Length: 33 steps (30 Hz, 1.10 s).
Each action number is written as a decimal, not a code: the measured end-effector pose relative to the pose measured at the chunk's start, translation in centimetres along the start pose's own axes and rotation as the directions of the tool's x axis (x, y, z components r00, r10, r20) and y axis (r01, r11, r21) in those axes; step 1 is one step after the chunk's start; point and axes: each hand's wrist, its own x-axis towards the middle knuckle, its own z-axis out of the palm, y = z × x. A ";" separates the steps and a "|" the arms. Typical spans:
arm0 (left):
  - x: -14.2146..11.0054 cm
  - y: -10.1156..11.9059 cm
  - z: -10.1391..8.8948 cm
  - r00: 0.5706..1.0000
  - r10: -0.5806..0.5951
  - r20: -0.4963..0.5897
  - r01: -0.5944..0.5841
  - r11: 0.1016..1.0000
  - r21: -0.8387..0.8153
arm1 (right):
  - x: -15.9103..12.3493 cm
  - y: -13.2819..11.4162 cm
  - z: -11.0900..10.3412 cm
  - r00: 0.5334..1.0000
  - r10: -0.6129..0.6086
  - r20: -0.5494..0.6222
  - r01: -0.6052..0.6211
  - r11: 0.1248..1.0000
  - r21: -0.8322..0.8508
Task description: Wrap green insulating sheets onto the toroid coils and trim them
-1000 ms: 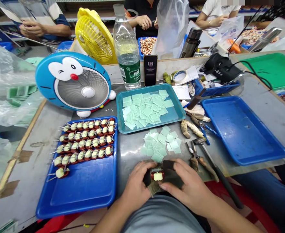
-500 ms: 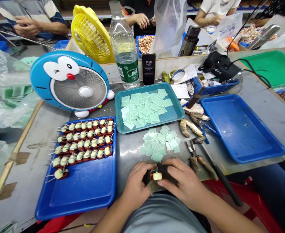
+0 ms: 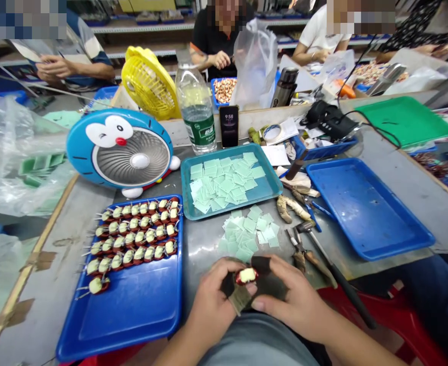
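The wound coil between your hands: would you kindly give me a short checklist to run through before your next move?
1. The wound coil is held by the left hand and right hand: ok.
2. Pale green squares lie within reach: ok.
3. The blue tray has free space beside the rows of coils: ok.
4. Its leads: cannot tell, hidden by the hands.
5. The dark strip is secure: cannot tell.
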 end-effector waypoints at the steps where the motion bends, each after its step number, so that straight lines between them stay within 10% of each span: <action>1: 0.2 0.7 0.0 0.997 -0.076 0.016 0.077 0.991 -0.106 | 0.1 -0.3 0.1 0.999 0.033 -0.014 -0.032 0.997 0.071; 8: 1.3 3.9 1.1 0.957 -0.281 0.065 0.273 0.809 -0.521 | 0.8 -1.5 2.6 0.980 0.183 -0.071 -0.112 0.818 0.565; 26: 3.6 8.5 1.9 0.999 -0.040 -0.013 0.040 0.998 -0.055 | -0.9 -1.8 2.4 0.934 0.194 -0.300 0.132 0.594 0.794; 33: 4.0 10.5 0.7 0.984 0.050 0.169 -0.075 0.987 0.145 | -1.5 -2.3 1.4 0.919 0.166 -0.357 0.179 0.632 0.754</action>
